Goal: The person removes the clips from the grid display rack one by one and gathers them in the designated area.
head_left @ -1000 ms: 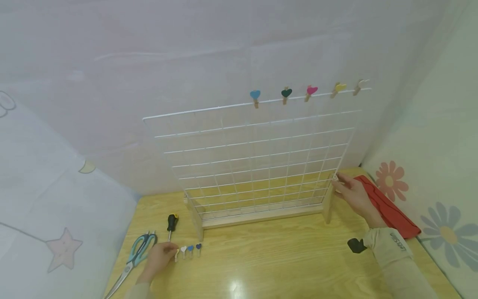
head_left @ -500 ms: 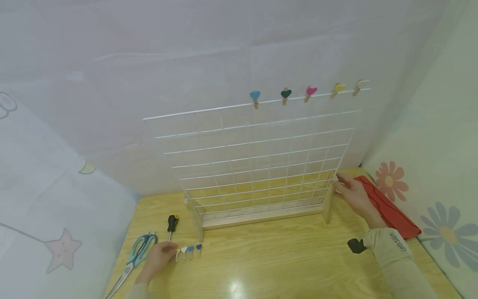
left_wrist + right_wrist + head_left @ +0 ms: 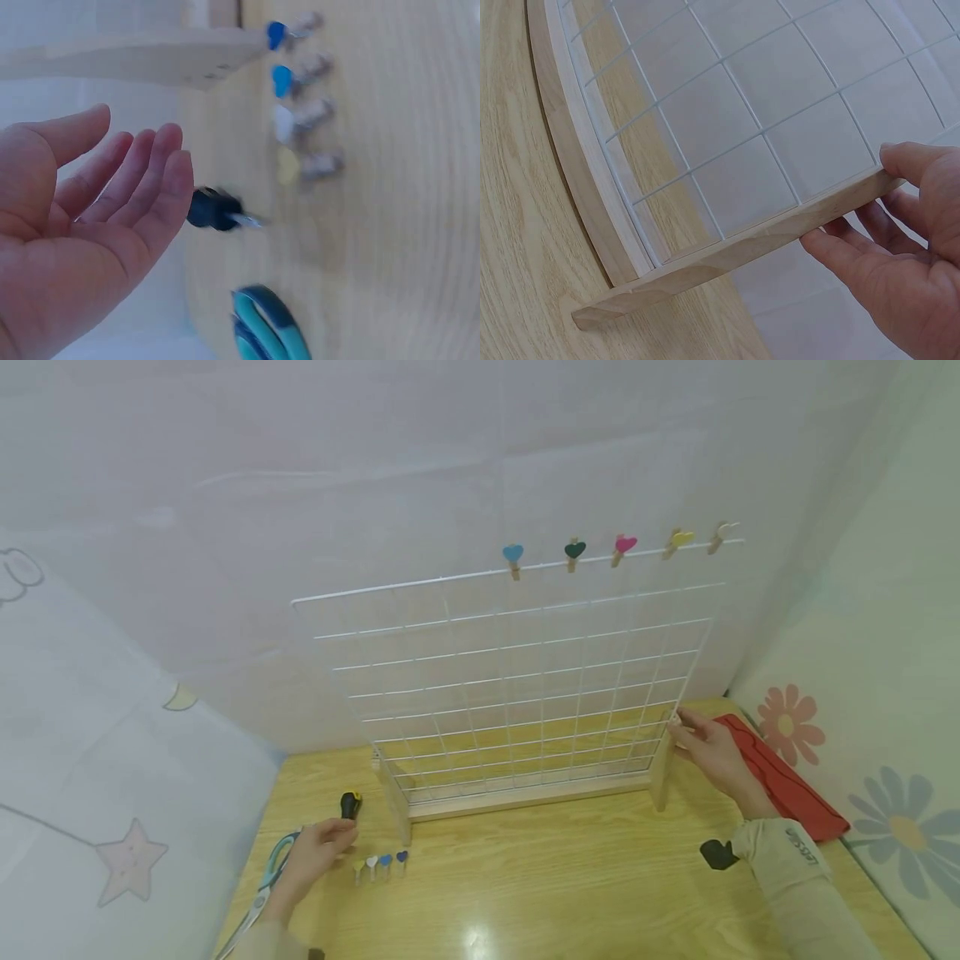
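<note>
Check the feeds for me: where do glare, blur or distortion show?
Head: one bright glare spot on the table near the picture's bottom. Left wrist: the yellow heart clip and screwdriver look blurred, the left hand crisper. Right wrist: the wooden base looks bowed, probably lens distortion.

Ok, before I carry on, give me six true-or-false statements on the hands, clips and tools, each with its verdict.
1. The right hand grips the pale wooden side piece at one end of the white wire grid. True.
2. Five heart-topped wooden clips sit along the grid's top wire. True.
3. The left hand holds another clip. False: it is open and holds nothing.
4. Three more clips lie in a row on the yellow wood-grain table. False: four clips lie there.
5. The turquoise-handled metal scissors lie nearer the right hand. False: they lie nearer the left.
6. The flat red object lies on the table's right side. True.
</note>
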A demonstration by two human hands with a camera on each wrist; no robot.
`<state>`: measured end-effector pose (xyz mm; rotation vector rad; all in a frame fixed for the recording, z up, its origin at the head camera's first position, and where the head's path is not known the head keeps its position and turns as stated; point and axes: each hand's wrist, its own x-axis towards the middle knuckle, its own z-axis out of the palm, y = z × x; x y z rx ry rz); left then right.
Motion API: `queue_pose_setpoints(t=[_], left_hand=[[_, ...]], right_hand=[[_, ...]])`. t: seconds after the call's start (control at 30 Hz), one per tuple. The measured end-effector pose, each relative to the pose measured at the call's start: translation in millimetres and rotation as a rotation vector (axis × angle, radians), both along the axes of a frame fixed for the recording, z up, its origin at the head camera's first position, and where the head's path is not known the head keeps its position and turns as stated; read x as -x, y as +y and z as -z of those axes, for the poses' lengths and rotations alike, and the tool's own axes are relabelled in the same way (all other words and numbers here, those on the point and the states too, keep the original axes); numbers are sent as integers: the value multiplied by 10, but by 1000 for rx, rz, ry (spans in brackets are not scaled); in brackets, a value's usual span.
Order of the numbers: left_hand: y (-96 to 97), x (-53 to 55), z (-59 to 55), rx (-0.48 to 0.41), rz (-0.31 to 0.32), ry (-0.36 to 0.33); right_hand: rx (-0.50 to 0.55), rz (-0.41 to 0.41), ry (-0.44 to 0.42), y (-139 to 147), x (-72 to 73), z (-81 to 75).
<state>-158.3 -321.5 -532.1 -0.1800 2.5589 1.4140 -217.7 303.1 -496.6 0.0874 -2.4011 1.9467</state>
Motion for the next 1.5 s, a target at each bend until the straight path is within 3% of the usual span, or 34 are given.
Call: queue_pose_setpoints(t=[0.17, 0.33, 0.47, 0.63, 0.87, 1.17, 1.5], left_hand=[[207, 62, -297, -175, 77, -34], [431, 132, -639, -244, 206, 6], [573, 181, -865, -254, 291, 52], [741, 242, -1134, -268, 345, 84], [981, 331, -1599, -249, 444, 156], [1373, 470, -2299, -334, 481, 288], [1781, 570, -2923, -257, 486, 442]], right_hand=[[17, -4, -6, 8, 13, 3], [0, -4, -5, 13, -2, -9], [-16, -8, -12, 9, -11, -9], [-34, -3, -15, 1, -21, -22], [-22, -6, -12, -4, -17, -34], [2, -6, -14, 21, -24, -23], [-18, -8, -11, 12, -36, -30]])
